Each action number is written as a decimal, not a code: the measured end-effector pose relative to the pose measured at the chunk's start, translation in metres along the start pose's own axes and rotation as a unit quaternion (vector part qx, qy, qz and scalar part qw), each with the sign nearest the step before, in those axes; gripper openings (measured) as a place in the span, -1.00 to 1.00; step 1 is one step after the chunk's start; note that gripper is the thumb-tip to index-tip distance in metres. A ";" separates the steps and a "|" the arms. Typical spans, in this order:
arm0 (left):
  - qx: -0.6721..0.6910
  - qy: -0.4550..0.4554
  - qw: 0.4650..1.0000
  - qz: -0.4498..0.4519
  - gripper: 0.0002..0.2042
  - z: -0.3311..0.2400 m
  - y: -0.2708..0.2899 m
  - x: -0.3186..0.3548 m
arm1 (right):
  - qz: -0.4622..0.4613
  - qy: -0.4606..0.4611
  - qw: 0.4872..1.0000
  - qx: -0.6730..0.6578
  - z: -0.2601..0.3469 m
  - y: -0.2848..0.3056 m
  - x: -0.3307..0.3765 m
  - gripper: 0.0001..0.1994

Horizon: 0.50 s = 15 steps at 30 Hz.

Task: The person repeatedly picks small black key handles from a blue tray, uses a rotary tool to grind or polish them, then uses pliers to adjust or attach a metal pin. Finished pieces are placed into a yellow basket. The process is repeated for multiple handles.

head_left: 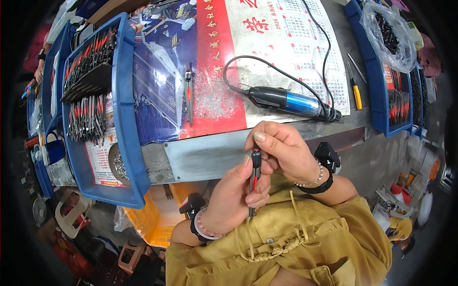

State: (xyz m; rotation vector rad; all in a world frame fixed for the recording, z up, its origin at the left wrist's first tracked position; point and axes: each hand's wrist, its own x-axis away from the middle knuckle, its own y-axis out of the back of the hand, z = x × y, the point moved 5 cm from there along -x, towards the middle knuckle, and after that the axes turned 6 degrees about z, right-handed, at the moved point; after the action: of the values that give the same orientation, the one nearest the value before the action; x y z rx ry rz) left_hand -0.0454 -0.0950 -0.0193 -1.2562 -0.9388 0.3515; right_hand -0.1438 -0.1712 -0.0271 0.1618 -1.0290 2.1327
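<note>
Upright in front of my chest is a slim black tool with red parts [256, 160], which looks like a folded drawing compass. The fingers of my left hand [234, 193] wrap round its lower length. My right hand [286, 150] is closed in a pinch at the tool's top end; whether a small part sits between those fingertips is hidden. A similar black-and-red compass [189, 97] lies on the bench beyond my hands. Right of it rests a corded electric screwdriver [286, 101] with a blue and black body.
On the left, a blue bin [128, 143] holds bundles of similar tools [88, 117] and a round dish of small metal parts [119, 164]. Another blue bin [377, 95] stands at right with a plastic bag [403, 43]. A yellow-handled screwdriver [357, 93] lies nearby. Printed sheets [219, 107] cover the bench.
</note>
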 end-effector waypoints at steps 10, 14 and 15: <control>-0.016 -0.001 0.999 -0.039 -0.63 -0.002 0.003 -0.002 | -0.013 -0.007 1.000 -0.007 -0.003 0.003 -0.007 -0.75; -0.029 0.010 1.000 0.004 -0.61 -0.002 0.008 -0.001 | -0.020 0.013 0.999 -0.022 0.000 0.000 -0.004 -0.76; -0.059 0.014 0.998 0.003 -0.61 -0.003 0.013 0.000 | -0.019 0.025 0.999 -0.025 0.002 -0.002 -0.002 -0.76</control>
State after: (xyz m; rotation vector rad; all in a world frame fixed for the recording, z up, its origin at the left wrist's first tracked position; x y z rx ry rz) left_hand -0.0397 -0.0927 -0.0309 -1.3678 -0.9427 0.2860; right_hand -0.1416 -0.1729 -0.0253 0.1037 -1.0406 2.0641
